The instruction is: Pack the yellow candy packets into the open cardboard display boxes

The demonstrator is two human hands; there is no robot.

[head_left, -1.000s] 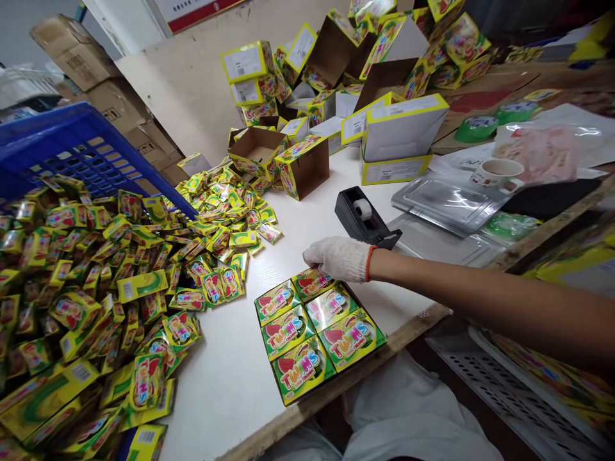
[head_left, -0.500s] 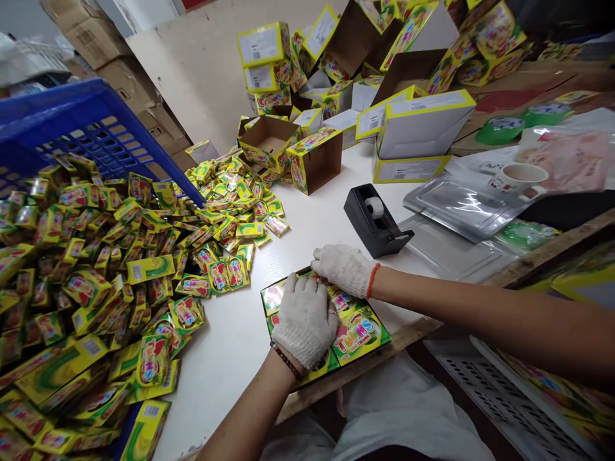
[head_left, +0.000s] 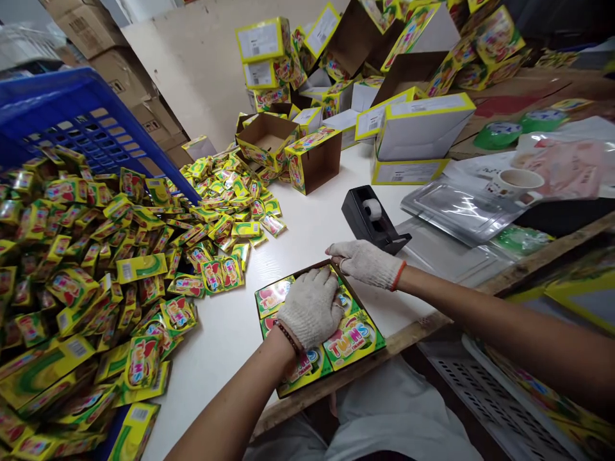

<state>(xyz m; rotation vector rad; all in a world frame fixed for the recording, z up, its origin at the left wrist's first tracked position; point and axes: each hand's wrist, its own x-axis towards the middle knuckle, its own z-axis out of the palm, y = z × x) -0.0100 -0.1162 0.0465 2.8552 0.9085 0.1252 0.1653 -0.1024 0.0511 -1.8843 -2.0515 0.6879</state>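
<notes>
A shallow open box filled with green and yellow candy packs lies at the near edge of the white table. My left hand, in a white knit glove, lies flat on the packs with its fingers stretched out. My right hand, also gloved, rests at the box's far right corner, its fingers curled against the rim. Whether they grip the rim I cannot make out.
A big heap of loose candy packs spills from a blue crate on the left. A black tape dispenser stands just beyond my right hand. Open and closed cartons pile at the back, clear plastic trays and a cup to the right.
My left hand came into view and settled flat on the packs. My right hand slid from the box's far edge to its far right corner.
</notes>
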